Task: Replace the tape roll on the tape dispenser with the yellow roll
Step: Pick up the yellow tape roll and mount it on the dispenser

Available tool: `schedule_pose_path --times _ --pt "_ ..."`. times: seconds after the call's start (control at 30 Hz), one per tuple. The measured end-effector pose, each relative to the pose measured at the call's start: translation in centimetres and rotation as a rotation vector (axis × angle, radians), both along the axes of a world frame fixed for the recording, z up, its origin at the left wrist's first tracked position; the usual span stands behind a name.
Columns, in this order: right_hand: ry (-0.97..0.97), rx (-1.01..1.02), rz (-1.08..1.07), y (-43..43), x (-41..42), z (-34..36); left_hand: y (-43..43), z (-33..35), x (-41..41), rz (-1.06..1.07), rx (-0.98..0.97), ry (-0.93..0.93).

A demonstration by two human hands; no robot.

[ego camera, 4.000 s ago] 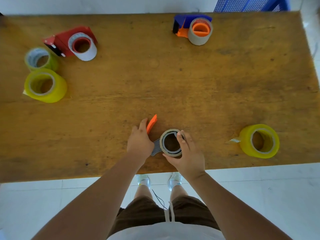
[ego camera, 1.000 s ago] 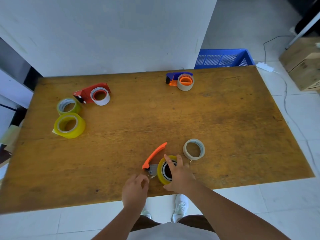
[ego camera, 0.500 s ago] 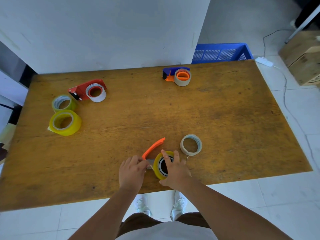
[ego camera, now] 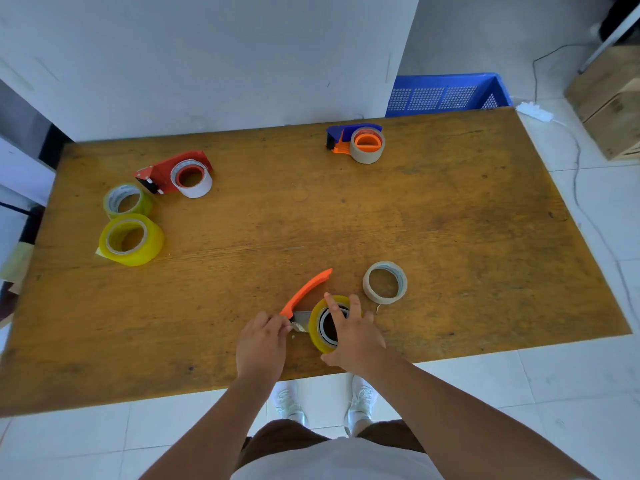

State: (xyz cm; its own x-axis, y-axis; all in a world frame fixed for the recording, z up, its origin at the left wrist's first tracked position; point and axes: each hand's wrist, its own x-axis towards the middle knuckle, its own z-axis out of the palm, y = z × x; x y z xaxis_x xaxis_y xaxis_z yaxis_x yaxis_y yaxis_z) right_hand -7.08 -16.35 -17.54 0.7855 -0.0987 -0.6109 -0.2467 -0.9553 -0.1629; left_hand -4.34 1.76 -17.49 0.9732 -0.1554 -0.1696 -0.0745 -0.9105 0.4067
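- Wooden table (ego camera: pixel 450 237), lower centre: I had my right hand (ego camera: pixel 353 336) curled round the yellow roll (ego camera: pixel 314 332), apparently seating it on the tape dispenser (ego camera: pixel 304 292).
- Beside it my left hand (ego camera: pixel 261 344) pinched the dispenser's blade end, probably steadying it.
- Beyond, the beige roll (ego camera: pixel 384 282) lay clear.

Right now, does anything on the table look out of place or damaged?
Nothing spilled or broken. The dispenser lies flat near the edge of the table with the yellow roll on it, under the right hand. A thin tan roll lies loose right of them, and a tape end sticks out from the far-left roll.
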Motion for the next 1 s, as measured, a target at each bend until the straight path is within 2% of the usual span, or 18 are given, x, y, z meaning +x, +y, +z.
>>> schedule_pose_path --times 0.13,0.3,0.47,0.57,0.63,0.73,0.83,0.9,1.0 --pt "0.003 0.014 0.007 -0.2 -0.1 0.2 0.2 -0.8 0.1 0.044 -0.022 0.016" --pt "-0.029 0.028 -0.003 -0.1 -0.3 0.1 1.0 -2.6 -0.2 0.317 -0.085 0.148" --pt "-0.159 0.097 0.003 -1.0 -0.4 0.1 2.3 -3.5 0.3 0.143 0.006 0.241" --pt "-0.163 0.141 -0.047 -1.7 -0.1 -0.1 3.3 -2.9 0.6 0.076 0.035 0.291" --pt "-0.161 0.182 -0.076 -1.9 -0.1 -0.3 3.8 -2.6 0.8 0.105 -0.014 0.350" --pt "-0.163 0.217 -0.110 -1.9 -0.2 -0.6 3.7 -1.7 2.0 0.150 -0.230 0.437" --pt "-0.187 0.241 -0.147 -1.9 -0.5 -1.0 1.9 -0.1 4.1 0.100 -0.349 0.559" --pt "-0.212 0.267 -0.174 -1.9 -0.7 -0.9 0.1 1.0 5.1 -0.032 -0.334 0.619" --pt "-0.240 0.275 -0.177 -2.0 -0.8 -0.7 -2.2 2.5 5.7 -0.161 -0.246 0.616"
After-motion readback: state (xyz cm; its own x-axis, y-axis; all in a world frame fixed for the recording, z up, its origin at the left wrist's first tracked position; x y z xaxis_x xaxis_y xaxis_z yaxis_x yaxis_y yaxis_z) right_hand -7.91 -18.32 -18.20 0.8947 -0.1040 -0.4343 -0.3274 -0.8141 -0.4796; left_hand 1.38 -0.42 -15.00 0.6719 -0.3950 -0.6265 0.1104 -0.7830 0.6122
